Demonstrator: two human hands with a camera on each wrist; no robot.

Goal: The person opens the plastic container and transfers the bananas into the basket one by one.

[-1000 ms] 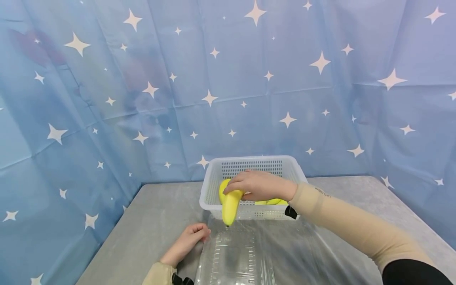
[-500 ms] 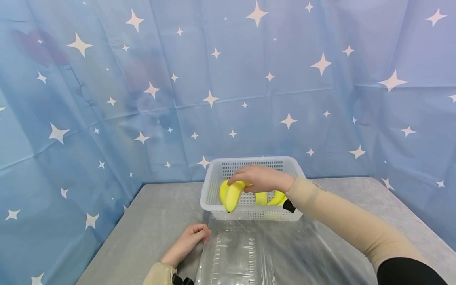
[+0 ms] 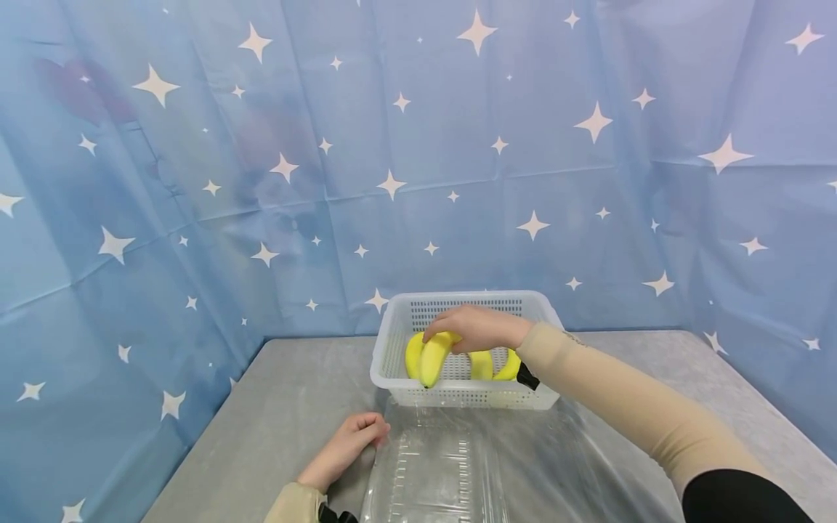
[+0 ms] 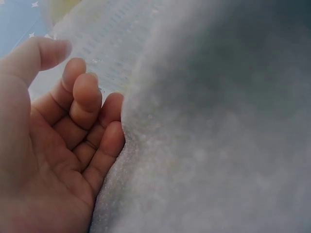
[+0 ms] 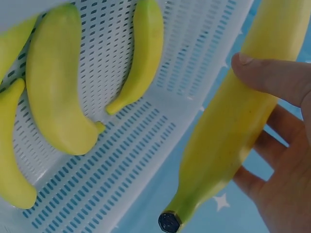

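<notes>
My right hand [image 3: 480, 327] holds a yellow banana [image 3: 437, 359] above the white perforated basket [image 3: 458, 394]. In the right wrist view the thumb lies across the front of the banana [image 5: 228, 126] and the fingers wrap behind it; its dark tip points down. Several more bananas [image 5: 56, 82] lie spread inside the basket [image 5: 146, 126]. My left hand [image 3: 353, 441] rests on the table at the left edge of a clear plastic container [image 3: 431, 465]. Its fingers are loosely curled with nothing between them, as the left wrist view [image 4: 63, 131] also shows.
The clear container lies in front of the basket, near the person. A sheet of transparent plastic [image 3: 569, 465] spreads to its right on the grey table [image 3: 261, 407]. A blue curtain with white stars [image 3: 418, 145] hangs behind and around the table.
My right hand has drawn the banana back and slightly up, so its tip now overlaps the basket instead of extending past the front rim. The left hand stays in place.
</notes>
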